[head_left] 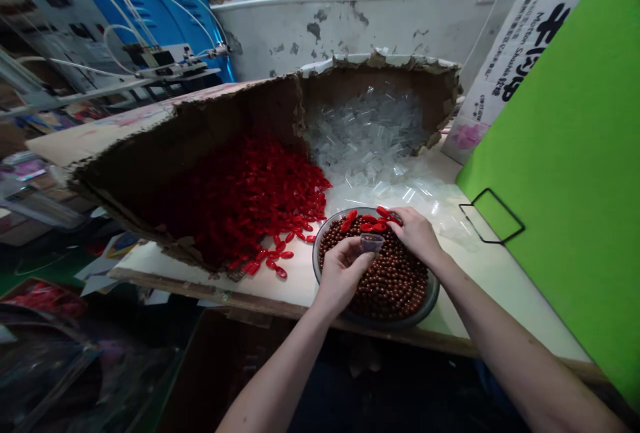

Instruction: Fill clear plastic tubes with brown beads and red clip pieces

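As the left hand [343,275] grips a small clear cup [371,243] upright, fingers closed low on its side, mouth unobstructed, the right hand [415,234] curls over red plastic pieces [373,226] on brown beads [387,280] in a bowl [436,290]; grip there unclear.

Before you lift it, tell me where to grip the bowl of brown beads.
Grip the bowl by its rim from the near side, with the left hand and right hand apart: it is round and shallow, filled almost to the rim with beads, and that rim sits close to the table's front edge.
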`<state>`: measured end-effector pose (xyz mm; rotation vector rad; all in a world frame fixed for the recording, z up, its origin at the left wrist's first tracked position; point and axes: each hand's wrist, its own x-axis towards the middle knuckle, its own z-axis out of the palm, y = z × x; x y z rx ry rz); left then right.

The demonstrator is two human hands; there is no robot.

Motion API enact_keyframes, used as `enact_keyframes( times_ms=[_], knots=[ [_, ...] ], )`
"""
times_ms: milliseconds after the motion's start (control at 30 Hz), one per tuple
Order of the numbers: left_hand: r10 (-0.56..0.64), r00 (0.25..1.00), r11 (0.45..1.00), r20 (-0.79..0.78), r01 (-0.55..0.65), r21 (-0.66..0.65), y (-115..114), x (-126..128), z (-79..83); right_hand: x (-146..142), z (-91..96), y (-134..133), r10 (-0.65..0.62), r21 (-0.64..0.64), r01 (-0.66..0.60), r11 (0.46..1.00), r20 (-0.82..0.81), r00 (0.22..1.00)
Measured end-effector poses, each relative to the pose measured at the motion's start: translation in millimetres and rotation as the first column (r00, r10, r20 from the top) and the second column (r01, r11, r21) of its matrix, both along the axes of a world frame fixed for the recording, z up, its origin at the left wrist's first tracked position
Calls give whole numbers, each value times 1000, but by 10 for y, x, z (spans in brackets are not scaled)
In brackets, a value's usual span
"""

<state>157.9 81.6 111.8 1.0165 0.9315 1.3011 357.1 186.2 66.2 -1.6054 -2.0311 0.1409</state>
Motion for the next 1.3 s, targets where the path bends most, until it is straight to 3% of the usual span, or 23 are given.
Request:
enact_keyframes(
  times_ms=[300, 400, 600, 733, 800, 900, 967, 1033, 1133, 1233, 1300],
  knots=[
    [-58, 993, 995, 107, 66, -78, -6, 27, -4, -39, -1, 128, -23, -22, 25, 999, 90, 996],
    [-48, 996, 996, 78, 53, -68, -4, -19, -46, -32, 7, 144, -15, -23, 17, 1000, 86, 996],
    [10, 998, 1000, -66, -8, 30, -11, -138, -95, 19, 23, 134, 24, -38, -25, 999, -8, 1000],
    [19, 999, 1000, -34, -20, -23, 3, -149, -114, 8, 122, -28, 63, -54, -70, 996, -128, 990],
    [11, 1000, 999, 12, -10, -48, 13, -140, -121, -15, 208, -168, 105, -89, -143, 986, -340, 935],
    [-23, 998, 998, 59, 27, -59, 15, -121, -114, -51, 367, -410, 124, -169, -330, 929, -697, 706],
    [-56, 996, 997, 68, 59, -52, 1, -104, -93, -71, 475, -561, 97, -214, -412, 886, -782, 615],
    [-85, 993, 995, 77, 89, -47, -26, -77, -63, -94, 563, -683, 76, -236, -430, 871, -801, 594],
    [-109, 990, 992, 88, 114, -50, -79, -20, -15, -146, 638, -817, 94, -188, -357, 915, -761, 642],
    [-117, 987, 991, 110, 124, -58, -120, 43, 11, -205, 658, -927, 163, -12, -218, 976, -622, 766],
    [-124, 984, 989, 127, 132, -61, -132, 76, 12, -231, 661, -995, 226, 129, -187, 974, -498, 837]
  ],
)
